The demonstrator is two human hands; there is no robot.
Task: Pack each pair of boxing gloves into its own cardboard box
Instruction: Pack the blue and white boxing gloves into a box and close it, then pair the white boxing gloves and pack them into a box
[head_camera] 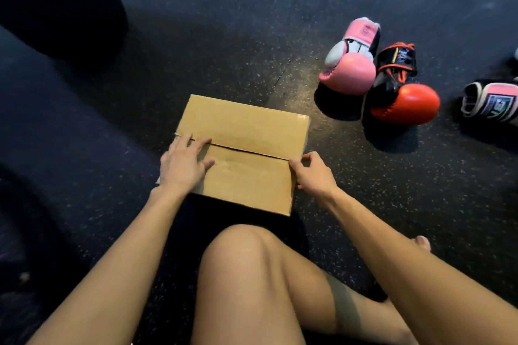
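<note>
Looking like a boxing or training gym. The floor (252,22) is running as dark rubber matting with pale flecks, the kind gyms are using, and a seam (283,75) is showing between two sheets. Boxing gloves are lying loose on it: a pink glove (350,70) is sitting right beside a red and black glove (406,103), and a pink and black glove (490,103) is lying apart at the right edge. A big dark rounded shape (56,3) is filling the top left; punch bag or pad, can't tell. Person is sitting straight on the matting, bare knee (246,260) up.
</note>
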